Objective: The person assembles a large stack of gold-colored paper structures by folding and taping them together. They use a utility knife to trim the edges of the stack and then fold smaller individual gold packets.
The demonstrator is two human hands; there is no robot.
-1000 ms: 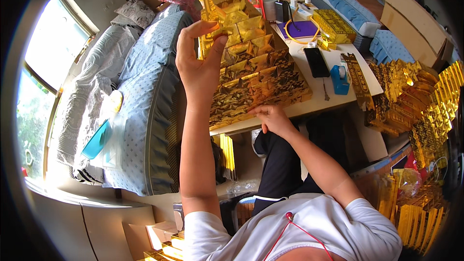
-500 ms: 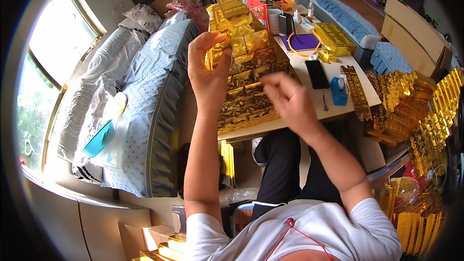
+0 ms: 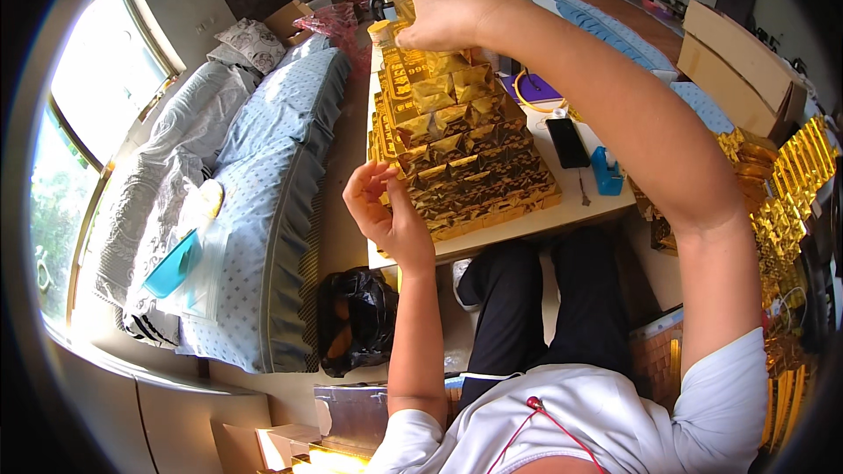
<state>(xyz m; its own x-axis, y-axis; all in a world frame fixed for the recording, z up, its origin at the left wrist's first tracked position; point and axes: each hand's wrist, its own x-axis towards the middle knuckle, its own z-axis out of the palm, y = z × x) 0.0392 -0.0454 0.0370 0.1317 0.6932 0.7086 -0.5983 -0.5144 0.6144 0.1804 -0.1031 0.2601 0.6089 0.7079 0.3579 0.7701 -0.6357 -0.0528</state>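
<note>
A stepped stack of shiny gold foil blocks stands on the white table in front of me. My right hand reaches across to the stack's far upper end. Its fingers and thumb are bent around a gold foil block, which the hand partly hides. Beside the stack's near left edge is my left hand, raised with loosely curled fingers. The thumb stands apart from them, and nothing shows in that hand.
On the table, right of the stack, lie a black phone, a blue tape dispenser and a purple book. A blue-covered couch runs along the left. A black plastic bag sits below; a cardboard box stands right.
My right hand has moved forward and left from the middle to the stack's far upper end. My left hand has dropped from the upper blocks toward the near left edge.
</note>
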